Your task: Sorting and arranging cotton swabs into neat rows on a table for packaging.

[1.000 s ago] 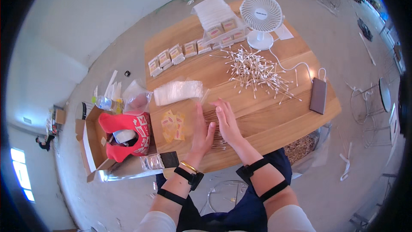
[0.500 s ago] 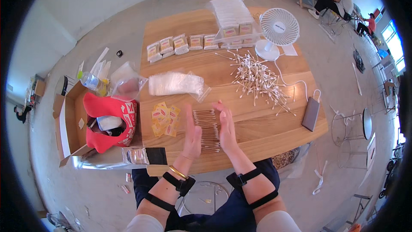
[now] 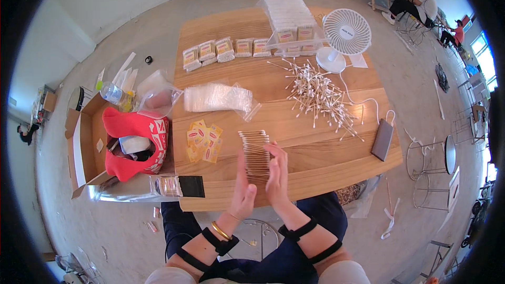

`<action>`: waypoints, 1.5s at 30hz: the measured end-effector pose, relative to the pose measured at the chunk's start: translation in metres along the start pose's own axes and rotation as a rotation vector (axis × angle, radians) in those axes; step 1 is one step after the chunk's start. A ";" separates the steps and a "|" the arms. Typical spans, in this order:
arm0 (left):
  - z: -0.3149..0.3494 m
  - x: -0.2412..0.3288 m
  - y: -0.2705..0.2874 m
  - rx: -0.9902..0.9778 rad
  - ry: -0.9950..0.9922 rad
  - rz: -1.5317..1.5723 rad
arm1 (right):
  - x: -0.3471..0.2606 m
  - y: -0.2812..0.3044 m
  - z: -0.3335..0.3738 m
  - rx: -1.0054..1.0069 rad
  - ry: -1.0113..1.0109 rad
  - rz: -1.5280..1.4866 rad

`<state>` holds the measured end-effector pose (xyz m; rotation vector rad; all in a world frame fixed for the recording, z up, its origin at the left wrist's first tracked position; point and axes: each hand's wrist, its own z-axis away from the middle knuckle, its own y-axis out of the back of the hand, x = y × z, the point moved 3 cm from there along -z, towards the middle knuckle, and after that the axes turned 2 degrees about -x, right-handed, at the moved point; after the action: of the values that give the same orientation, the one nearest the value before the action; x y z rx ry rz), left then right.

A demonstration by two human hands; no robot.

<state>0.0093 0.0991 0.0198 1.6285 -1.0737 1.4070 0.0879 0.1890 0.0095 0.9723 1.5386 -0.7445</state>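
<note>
A row of cotton swabs (image 3: 256, 152) is gathered side by side between my two palms, just over the near edge of the wooden table. My left hand (image 3: 242, 192) presses along its left side, fingers straight and thumb raised. On the other side, my right hand (image 3: 277, 173) holds it with the fingers bent around the swab ends. Yellow printed cards (image 3: 204, 142) lie spread to the left of my hands. Beyond them rests a stack of clear plastic bags (image 3: 213, 100). Loose cotton swabs (image 3: 318, 92) form a messy heap farther right.
Filled swab packs (image 3: 224, 49) line the far left of the table (image 3: 336, 160), beside a clear bin (image 3: 294, 39) of more packs. A white fan (image 3: 346, 31) is cabled to a grey power bank (image 3: 382, 139). At left, a cardboard box (image 3: 87, 142) holds a red bag (image 3: 126, 121).
My hands have closed in on the swabs from both sides. The loosely spread row is now a tighter, more even bundle, apparently tilted up.
</note>
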 end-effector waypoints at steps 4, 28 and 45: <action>0.002 0.006 -0.010 0.015 -0.024 0.080 | 0.005 -0.006 -0.005 0.061 -0.037 -0.083; 0.024 0.013 0.048 -0.081 0.081 -1.138 | 0.013 0.046 -0.052 0.298 0.011 -0.092; 0.020 0.013 0.020 -0.055 -0.008 -1.165 | 0.020 0.049 -0.059 0.288 -0.058 -0.117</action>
<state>-0.0009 0.0712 0.0297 1.7260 -0.0363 0.5629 0.1036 0.2665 0.0028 1.0661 1.4729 -1.0904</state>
